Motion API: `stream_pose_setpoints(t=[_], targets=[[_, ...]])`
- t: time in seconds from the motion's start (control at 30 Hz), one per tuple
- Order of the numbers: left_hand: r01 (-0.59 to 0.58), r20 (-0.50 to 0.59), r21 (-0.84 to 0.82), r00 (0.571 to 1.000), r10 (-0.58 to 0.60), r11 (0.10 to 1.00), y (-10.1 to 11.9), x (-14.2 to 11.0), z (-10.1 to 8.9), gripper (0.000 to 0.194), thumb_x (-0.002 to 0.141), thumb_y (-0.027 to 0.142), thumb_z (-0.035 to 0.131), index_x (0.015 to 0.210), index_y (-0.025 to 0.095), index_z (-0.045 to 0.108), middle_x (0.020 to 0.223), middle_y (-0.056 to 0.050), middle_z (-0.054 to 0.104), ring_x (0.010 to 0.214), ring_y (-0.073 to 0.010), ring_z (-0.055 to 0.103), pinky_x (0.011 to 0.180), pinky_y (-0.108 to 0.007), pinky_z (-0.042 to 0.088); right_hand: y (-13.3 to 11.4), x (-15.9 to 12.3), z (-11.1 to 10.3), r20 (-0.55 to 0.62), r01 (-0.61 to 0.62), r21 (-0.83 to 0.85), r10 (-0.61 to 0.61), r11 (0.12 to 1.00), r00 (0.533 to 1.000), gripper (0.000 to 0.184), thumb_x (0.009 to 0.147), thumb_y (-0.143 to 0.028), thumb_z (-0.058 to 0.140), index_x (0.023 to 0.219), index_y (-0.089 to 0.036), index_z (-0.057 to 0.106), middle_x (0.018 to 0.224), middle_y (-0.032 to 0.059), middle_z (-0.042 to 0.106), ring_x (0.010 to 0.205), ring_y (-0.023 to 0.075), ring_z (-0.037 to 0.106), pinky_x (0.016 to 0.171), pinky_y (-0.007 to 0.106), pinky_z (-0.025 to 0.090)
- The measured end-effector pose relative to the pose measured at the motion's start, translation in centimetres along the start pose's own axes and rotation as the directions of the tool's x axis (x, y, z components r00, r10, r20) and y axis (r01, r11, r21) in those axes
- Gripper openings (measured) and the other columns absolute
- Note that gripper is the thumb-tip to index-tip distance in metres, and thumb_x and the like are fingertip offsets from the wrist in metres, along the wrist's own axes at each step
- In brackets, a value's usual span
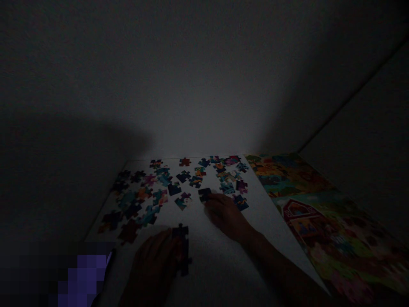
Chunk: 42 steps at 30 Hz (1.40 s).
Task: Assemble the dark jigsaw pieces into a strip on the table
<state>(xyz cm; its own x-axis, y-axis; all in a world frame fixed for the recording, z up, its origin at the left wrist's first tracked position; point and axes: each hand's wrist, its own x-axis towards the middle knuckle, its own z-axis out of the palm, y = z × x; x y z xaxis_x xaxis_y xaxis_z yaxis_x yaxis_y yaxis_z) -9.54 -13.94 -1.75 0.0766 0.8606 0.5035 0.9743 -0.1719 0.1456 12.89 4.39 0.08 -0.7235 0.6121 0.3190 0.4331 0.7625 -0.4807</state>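
The scene is dim. My right hand [226,213] pinches a dark jigsaw piece [204,195] at its lower right edge, on the white tabletop [211,251]. Closer to me, my left hand [155,253] lies with outstretched fingers on the left side of a dark strip of joined jigsaw pieces [184,249], covering part of it. Just left of the pinched piece lies a pale and teal jigsaw piece [183,201]. A dark blue jigsaw piece [240,202] lies partly behind my right hand.
Several loose jigsaw pieces [128,200] crowd the left side, and others [227,175] lie toward the back. Colourful picture sheets, one with a red barn [298,211], cover the right side. A wall [204,94] rises behind. A pixelated purple patch [83,277] fills the lower left.
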Motion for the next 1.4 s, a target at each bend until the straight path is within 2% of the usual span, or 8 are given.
stream_pose_setpoints(t=[0.17,0.3,0.67,0.8,1.03,1.23,1.4], targets=[[0.067,-0.006,0.007,0.998,-0.067,0.998,0.9,0.4,-0.8,0.028,0.099,0.025,0.047,0.119,0.027,0.065,0.123,-0.004,0.069,0.112,-0.021,0.063,0.092,-0.037,0.055,0.9,-0.1,0.6,-0.053,0.03,0.002,-0.03,1.0,0.998,0.024,0.093,-0.021,0.053,0.112,-0.019,0.068,0.125,0.0156,0.067,0.119,0.0296,0.061,0.097,0.052,0.052],[0.109,0.058,-0.035,0.993,-0.107,0.993,1.2,0.2,-0.9,0.028,0.096,0.022,0.052,0.12,0.029,0.065,0.128,-0.004,0.067,0.116,-0.0215,0.061,0.096,-0.038,0.054,1.4,-0.2,1.1,-0.083,0.026,-0.008,-0.027,1.0,0.996,0.023,0.093,-0.023,0.052,0.111,-0.023,0.068,0.125,0.0127,0.067,0.118,0.0293,0.062,0.096,0.053,0.053],[0.174,0.089,-0.089,0.982,-0.166,0.981,2.2,0.8,-1.6,0.026,0.096,0.019,0.048,0.114,0.025,0.066,0.126,-0.007,0.065,0.118,-0.0225,0.059,0.099,-0.041,0.053,2.5,-0.1,1.7,-0.101,0.035,0.009,-0.034,0.999,0.994,0.022,0.094,-0.03,0.052,0.106,-0.024,0.07,0.121,0.0124,0.067,0.111,0.0291,0.064,0.093,0.051,0.054],[0.213,0.116,-0.097,0.973,-0.201,0.972,2.8,0.9,-2.0,0.027,0.096,0.018,0.048,0.116,0.025,0.064,0.13,-0.01,0.063,0.121,-0.0248,0.057,0.1,-0.047,0.052,2.6,0.0,1.6,-0.101,0.037,0.008,-0.036,0.999,0.994,0.025,0.095,-0.033,0.051,0.108,-0.024,0.07,0.122,0.0125,0.067,0.112,0.0296,0.065,0.093,0.05,0.054],[0.205,0.172,-0.162,0.969,-0.177,0.965,3.2,0.8,-2.2,0.029,0.095,0.017,0.047,0.118,0.027,0.06,0.137,-0.006,0.061,0.13,-0.0228,0.052,0.112,-0.054,0.04,3.1,-0.2,2.0,-0.109,0.024,-0.018,-0.026,1.0,0.994,0.027,0.096,-0.037,0.049,0.109,-0.025,0.07,0.123,0.0125,0.066,0.112,0.0297,0.064,0.093,0.051,0.053],[0.233,0.207,-0.184,0.959,-0.194,0.955,3.4,1.0,-2.6,0.027,0.094,0.016,0.049,0.116,0.026,0.061,0.137,-0.005,0.061,0.132,-0.0217,0.051,0.114,-0.053,0.039,3.1,-0.3,2.3,-0.131,0.013,-0.014,-0.015,1.0,0.991,0.028,0.096,-0.041,0.049,0.105,-0.026,0.07,0.122,0.011,0.067,0.113,0.0298,0.063,0.094,0.052,0.053],[0.215,0.188,-0.172,0.965,-0.182,0.961,3.3,0.9,-2.4,0.027,0.094,0.017,0.052,0.117,0.026,0.062,0.136,-0.005,0.061,0.131,-0.0213,0.052,0.114,-0.052,0.04,3.0,-0.3,2.2,-0.13,-0.001,-0.026,-0.002,1.0,0.991,0.033,0.096,-0.045,0.047,0.106,-0.026,0.072,0.122,0.0115,0.068,0.112,0.03,0.064,0.093,0.051,0.053]])
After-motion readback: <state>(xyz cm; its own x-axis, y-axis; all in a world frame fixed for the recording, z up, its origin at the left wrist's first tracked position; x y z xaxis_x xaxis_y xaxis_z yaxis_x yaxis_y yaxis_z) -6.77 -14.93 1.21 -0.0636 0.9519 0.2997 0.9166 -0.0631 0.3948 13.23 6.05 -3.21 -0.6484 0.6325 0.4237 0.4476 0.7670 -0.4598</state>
